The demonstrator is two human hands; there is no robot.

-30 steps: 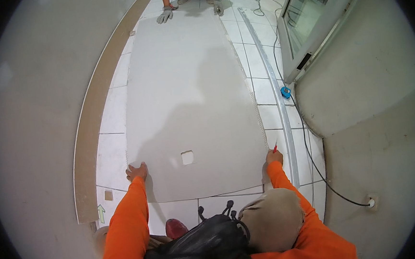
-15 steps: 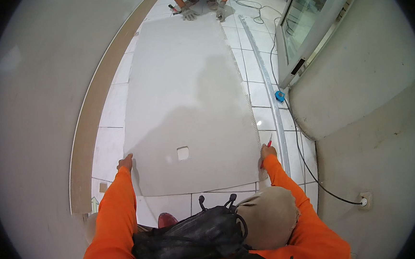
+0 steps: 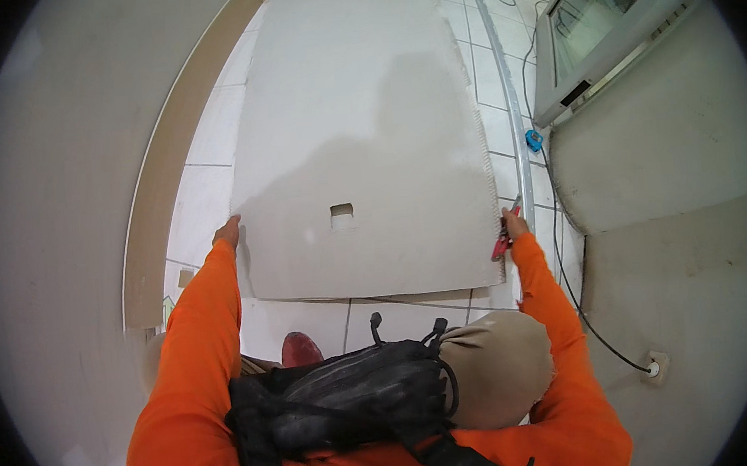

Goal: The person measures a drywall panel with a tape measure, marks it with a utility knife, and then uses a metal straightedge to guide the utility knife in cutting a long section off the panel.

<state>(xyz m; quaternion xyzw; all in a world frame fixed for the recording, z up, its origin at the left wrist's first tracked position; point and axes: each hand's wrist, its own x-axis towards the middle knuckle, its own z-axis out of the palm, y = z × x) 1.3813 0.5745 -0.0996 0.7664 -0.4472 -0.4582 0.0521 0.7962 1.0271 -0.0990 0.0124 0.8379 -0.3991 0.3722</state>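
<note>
A large pale grey board (image 3: 358,130) with a small square cut-out fills the centre of the frame, lying over white floor tiles (image 3: 205,184). The left hand (image 3: 228,232) grips its left edge, while the right hand (image 3: 511,223), at centre right, grips its right edge together with a red tool (image 3: 502,246).

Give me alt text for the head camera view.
Seen from above, a person in orange sleeves grips a large grey board by its near corners, left hand and right hand, which also holds a red tool, over a white tiled floor.
</note>
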